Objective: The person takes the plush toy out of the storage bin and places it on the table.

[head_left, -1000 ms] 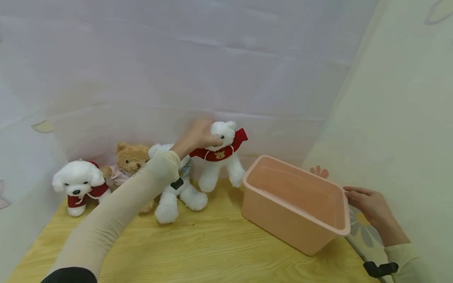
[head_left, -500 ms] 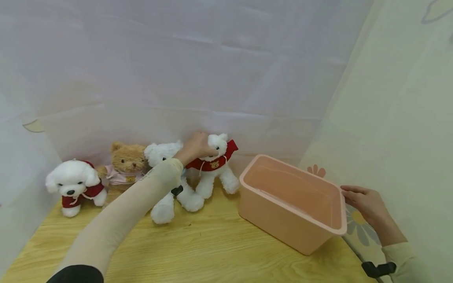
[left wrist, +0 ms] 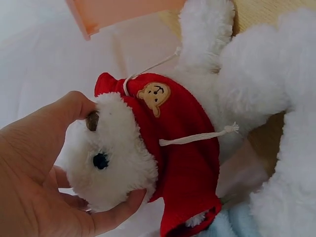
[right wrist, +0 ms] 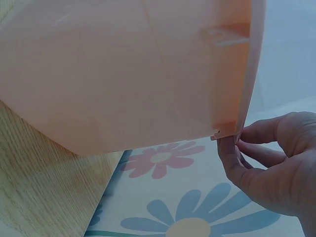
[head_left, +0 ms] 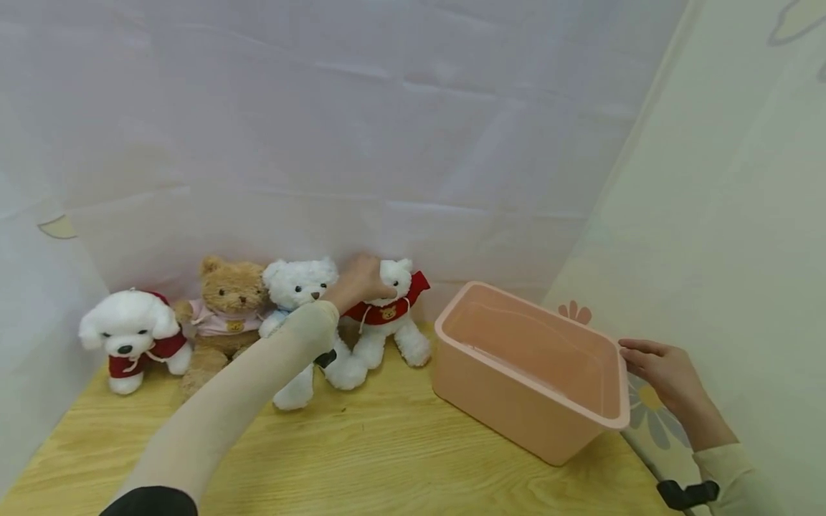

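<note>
Holding the head of the small white plush bear in a red cape [head_left: 387, 315], the left grip [head_left: 358, 281] keeps it standing at the wooden counter's [head_left: 387, 459] back edge. The right grip [head_left: 665, 373] touches the rim of the pink plastic tub [head_left: 516, 401] with loose, open fingers [right wrist: 229, 158].

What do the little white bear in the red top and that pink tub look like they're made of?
The white bear looks like soft plush: its fur is fluffy and fibrous, and its red top seems a ribbed knit fabric with a cord. The pink tub looks like moulded plastic, smooth and slightly glossy, with a thin rim and light showing through its wall in the right wrist view.
</note>
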